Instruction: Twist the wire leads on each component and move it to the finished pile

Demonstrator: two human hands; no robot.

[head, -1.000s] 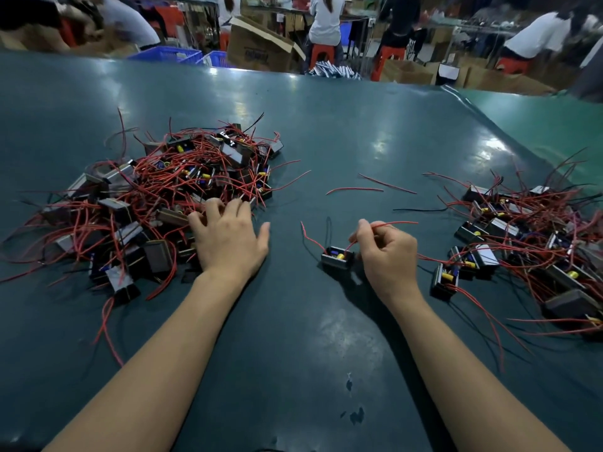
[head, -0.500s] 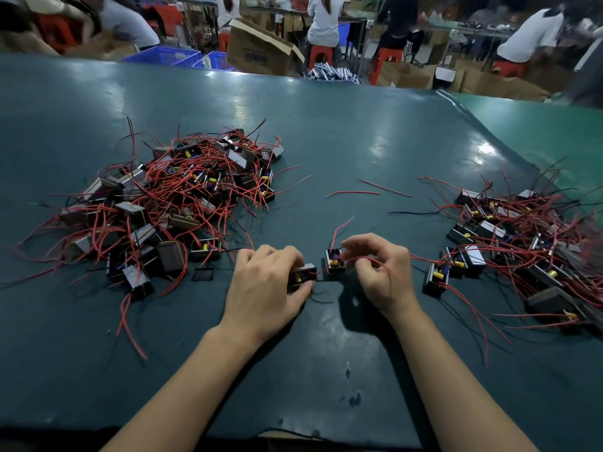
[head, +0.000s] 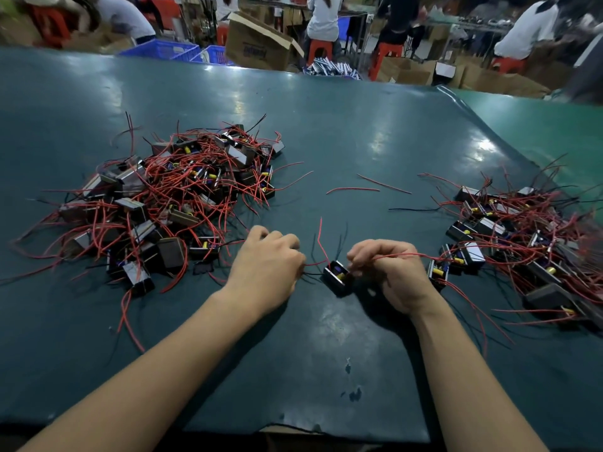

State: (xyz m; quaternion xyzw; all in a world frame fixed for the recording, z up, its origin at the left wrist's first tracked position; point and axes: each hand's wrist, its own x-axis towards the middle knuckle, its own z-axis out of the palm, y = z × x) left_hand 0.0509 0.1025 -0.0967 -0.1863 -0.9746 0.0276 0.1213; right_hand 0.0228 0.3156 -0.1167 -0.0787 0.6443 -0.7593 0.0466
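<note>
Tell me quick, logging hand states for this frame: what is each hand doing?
Left hand: closed, fingers curled round wire leads beside the component.
Right hand: closed, pinching a red lead of that component.

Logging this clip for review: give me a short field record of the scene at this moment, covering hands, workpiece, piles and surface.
left hand: curled, pinching wires left of the component
right hand: pinching a red lead
component: on the mat between both hands
left pile: large tangle of components
right pile: smaller tangle
loose wires: beyond the hands
surface: green mat
</note>
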